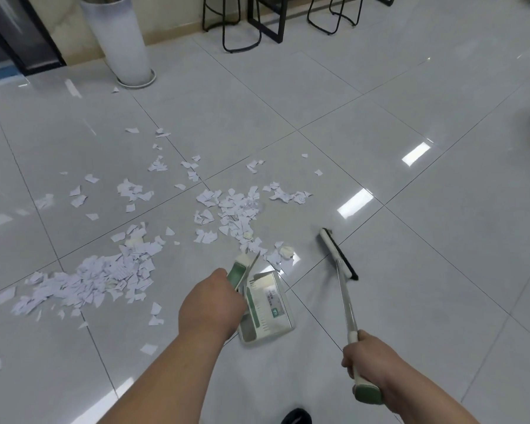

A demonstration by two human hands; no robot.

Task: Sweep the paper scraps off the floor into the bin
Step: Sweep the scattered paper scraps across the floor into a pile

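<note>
White paper scraps (104,276) lie scattered over the grey tiled floor, thickest at the left and in a second patch (236,209) in the middle. My left hand (210,304) grips the green and white handle of a dustpan (266,307), whose pan hangs just in front of me. My right hand (366,359) grips the green end of a broom handle. The broom (337,254) has a white head with black bristles resting on the floor to the right of the scraps. No bin shows in view.
A tall white floor vase (120,41) stands at the back left by the wall. Black metal stool and table legs (242,26) stand at the back centre. A dark shoe tip (296,417) shows at the bottom edge.
</note>
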